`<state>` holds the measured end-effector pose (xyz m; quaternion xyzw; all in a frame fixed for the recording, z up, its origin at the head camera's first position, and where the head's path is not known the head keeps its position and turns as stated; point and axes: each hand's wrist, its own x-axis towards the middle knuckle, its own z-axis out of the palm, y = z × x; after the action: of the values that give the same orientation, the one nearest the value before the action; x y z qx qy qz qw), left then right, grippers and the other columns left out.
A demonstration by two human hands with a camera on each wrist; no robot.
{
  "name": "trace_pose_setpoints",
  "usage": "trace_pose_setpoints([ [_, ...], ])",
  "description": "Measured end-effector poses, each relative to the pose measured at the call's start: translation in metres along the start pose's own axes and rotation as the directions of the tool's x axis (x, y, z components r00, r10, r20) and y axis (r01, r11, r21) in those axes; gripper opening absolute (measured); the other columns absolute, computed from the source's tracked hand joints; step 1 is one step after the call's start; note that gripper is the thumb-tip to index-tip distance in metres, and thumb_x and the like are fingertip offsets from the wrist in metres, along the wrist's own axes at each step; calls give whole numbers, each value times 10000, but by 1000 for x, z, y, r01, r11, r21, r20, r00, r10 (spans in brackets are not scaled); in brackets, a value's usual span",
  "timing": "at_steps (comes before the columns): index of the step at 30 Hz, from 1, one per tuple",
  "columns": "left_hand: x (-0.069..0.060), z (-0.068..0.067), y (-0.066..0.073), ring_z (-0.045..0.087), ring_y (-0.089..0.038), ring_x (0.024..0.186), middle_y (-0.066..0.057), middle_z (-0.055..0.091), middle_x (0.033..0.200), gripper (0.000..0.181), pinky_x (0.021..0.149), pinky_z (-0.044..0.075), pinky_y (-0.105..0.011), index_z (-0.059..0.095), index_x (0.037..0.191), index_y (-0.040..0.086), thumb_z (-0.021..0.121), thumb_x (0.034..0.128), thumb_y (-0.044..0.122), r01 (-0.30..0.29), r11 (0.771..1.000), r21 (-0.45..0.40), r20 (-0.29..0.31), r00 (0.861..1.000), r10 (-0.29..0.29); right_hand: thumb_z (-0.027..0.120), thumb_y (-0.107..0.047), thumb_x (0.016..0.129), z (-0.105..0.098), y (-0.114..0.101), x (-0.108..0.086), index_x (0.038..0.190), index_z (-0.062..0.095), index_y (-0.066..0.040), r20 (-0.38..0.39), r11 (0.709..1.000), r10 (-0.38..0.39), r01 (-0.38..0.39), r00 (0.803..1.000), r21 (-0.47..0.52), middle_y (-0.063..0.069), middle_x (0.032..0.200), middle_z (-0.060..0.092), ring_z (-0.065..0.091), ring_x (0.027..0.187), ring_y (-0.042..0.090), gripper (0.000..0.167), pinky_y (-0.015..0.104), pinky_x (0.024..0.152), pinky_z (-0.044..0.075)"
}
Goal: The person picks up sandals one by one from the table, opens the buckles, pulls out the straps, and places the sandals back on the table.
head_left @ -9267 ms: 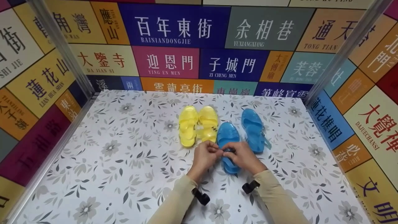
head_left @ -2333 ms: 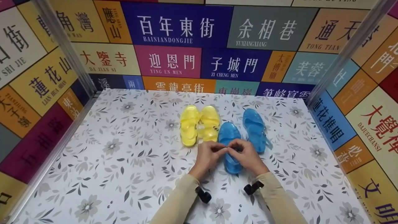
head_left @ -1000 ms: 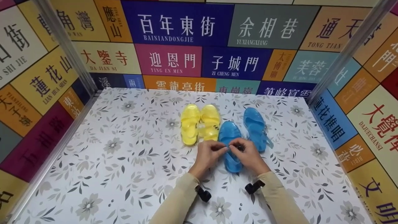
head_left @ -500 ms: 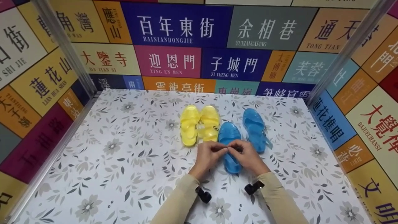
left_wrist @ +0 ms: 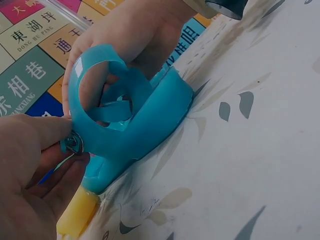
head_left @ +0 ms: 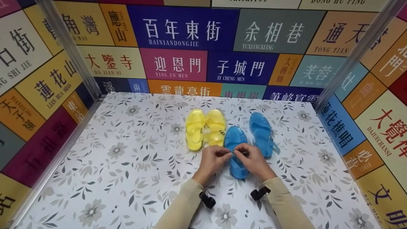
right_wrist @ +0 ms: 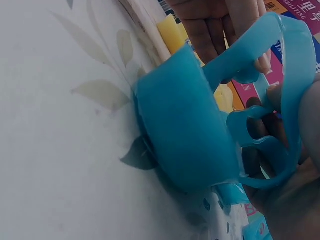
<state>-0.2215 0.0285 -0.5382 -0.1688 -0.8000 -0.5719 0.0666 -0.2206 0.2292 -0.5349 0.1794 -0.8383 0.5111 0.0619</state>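
Note:
A blue jelly sandal (head_left: 236, 136) lies toe away on the table, both hands at its ankle strap. My left hand (head_left: 213, 160) pinches the strap's end by a small metal buckle (left_wrist: 75, 142), thumb and fingers on either side. From the other side my right hand (head_left: 254, 159) pinches the strap, some of its fingers inside the strap loop (right_wrist: 292, 95). In the head view the fingertips nearly meet over the sandal and hide the buckle. The other blue sandal (head_left: 260, 130) lies to the right, its strap loose at the side.
A pair of yellow sandals (head_left: 194, 130) lies side by side just left of the blue pair. The table (head_left: 133, 178) has a white flowered cover. Panels with printed signs (head_left: 178, 28) stand at the back and both sides.
Since the oldest frame both hands have shifted slightly right, and their fingertips have changed position at the strap. Over the last second the hands stay in nearly the same place.

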Motion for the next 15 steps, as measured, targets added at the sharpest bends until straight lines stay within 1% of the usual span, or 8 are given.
trace_pose_setpoints([
  [4,0,1,0,731,-73,839,-4,809,927,103,759,593,-233,841,994,81,826,919,149,-30,999,-17,3,1000,30,716,-84,997,1,-1,-1,1066,748,-82,34,1000,-10,9,999,13,54,1045,750,695,978,205,76,294,858,573],
  [8,0,1,0,739,-91,841,-24,810,933,97,760,594,-232,842,993,77,825,918,136,-54,998,-32,14,998,55,725,-98,992,-1,-2,-1,1046,764,-123,42,1000,-15,15,999,6,2,1029,761,706,1000,180,71,303,899,574],
  [12,1,1,1,735,-84,839,-10,809,930,92,760,596,-234,841,996,88,823,921,138,-40,998,-44,22,999,41,735,-82,981,-1,-1,1,1012,769,-134,33,999,-33,34,999,-8,-15,991,765,709,971,174,71,294,884,576],
  [15,1,2,1,732,-72,835,5,808,919,91,759,596,-234,842,991,99,827,918,150,-25,999,-47,11,1000,26,728,-87,988,0,0,1,1013,767,-130,34,999,-38,38,999,-15,-7,993,767,712,970,180,63,297,886,580],
])
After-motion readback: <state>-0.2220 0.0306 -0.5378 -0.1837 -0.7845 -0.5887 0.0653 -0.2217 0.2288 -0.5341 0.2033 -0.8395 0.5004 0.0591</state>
